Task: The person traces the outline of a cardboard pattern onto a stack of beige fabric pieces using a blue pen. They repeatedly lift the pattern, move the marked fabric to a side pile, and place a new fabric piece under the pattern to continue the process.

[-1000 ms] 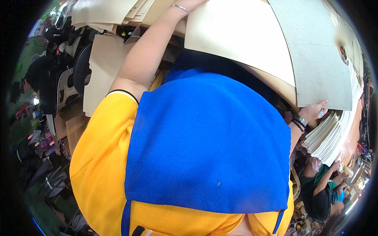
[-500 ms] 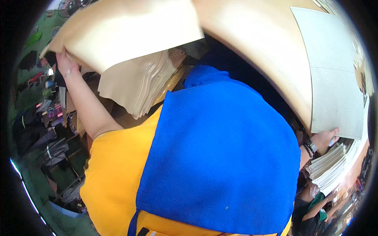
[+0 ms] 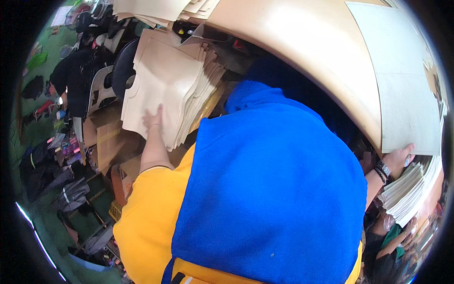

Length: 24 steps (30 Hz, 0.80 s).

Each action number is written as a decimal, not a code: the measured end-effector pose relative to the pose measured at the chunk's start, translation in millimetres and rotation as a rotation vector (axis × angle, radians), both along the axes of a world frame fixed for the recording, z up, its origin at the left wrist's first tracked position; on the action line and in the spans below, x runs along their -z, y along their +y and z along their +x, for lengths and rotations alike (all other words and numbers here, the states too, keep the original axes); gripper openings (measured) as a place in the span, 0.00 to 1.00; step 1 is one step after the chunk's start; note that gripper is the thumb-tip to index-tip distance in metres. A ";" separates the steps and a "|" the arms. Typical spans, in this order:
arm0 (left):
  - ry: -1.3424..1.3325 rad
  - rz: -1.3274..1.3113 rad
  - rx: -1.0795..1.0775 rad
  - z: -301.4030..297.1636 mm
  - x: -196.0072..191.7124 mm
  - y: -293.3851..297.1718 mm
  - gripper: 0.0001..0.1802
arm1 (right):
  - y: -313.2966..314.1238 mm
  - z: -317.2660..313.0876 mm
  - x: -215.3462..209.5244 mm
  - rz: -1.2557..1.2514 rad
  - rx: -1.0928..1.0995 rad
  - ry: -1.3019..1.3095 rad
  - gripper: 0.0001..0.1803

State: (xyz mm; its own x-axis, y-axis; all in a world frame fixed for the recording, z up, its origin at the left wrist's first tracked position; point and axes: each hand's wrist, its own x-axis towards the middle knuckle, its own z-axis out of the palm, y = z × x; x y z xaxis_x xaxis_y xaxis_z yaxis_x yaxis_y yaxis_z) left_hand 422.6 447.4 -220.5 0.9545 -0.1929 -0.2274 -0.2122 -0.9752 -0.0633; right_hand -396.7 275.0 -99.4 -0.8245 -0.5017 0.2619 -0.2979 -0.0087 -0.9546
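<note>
My left hand (image 3: 153, 118) lies with spread fingers on the top of a stack of beige sheets (image 3: 168, 71) with cut, stepped edges, left of my body. My right hand (image 3: 399, 156) is at the near edge of a long pale grey board (image 3: 409, 109) on the tan tabletop (image 3: 302, 38). Its fingers close on the board's edge, partly hidden from view. Just below that hand is a fanned pile of whitish sheets (image 3: 402, 194).
Another pile of beige sheets (image 3: 156, 9) lies at the far end of the table. To the left are a pale plastic chair (image 3: 100, 87), a cardboard box (image 3: 111, 142) and a dark-clothed person (image 3: 78, 75). Another person's arm (image 3: 395, 244) shows at the lower right.
My left hand has let go of the large beige sheet it held up and has moved right and down onto the stack. My right hand stays at the grey board's edge.
</note>
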 end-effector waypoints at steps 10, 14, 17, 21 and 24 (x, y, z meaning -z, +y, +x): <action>0.325 -0.227 -0.344 25.1 32.7 -95.9 0.79 | -6.6 -15.1 22.3 0.016 0.029 -0.026 0.21; 0.141 -0.673 -0.003 -5.2 22.2 -152.8 0.64 | -6.8 -2.3 14.3 -0.107 0.011 0.043 0.17; 0.420 -0.837 0.699 -50.0 -7.4 -183.3 0.41 | -9.3 -9.6 20.0 -0.071 0.001 0.135 0.17; 1.131 -0.939 0.700 -258.9 -156.0 -206.2 0.23 | -11.3 -10.5 23.0 -0.176 -0.032 0.109 0.14; 1.268 -0.671 1.368 -325.8 -224.4 -198.8 0.28 | -9.9 -5.4 20.1 -0.195 -0.046 0.070 0.15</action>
State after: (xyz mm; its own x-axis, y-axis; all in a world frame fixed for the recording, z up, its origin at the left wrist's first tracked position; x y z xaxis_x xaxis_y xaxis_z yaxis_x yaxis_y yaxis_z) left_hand 96.9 248.6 3.9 -0.4997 -0.8566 -0.1286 -0.3281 0.0498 0.9433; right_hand -402.1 265.2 -119.5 -0.7782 -0.4727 0.4135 -0.3583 -0.2066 -0.9104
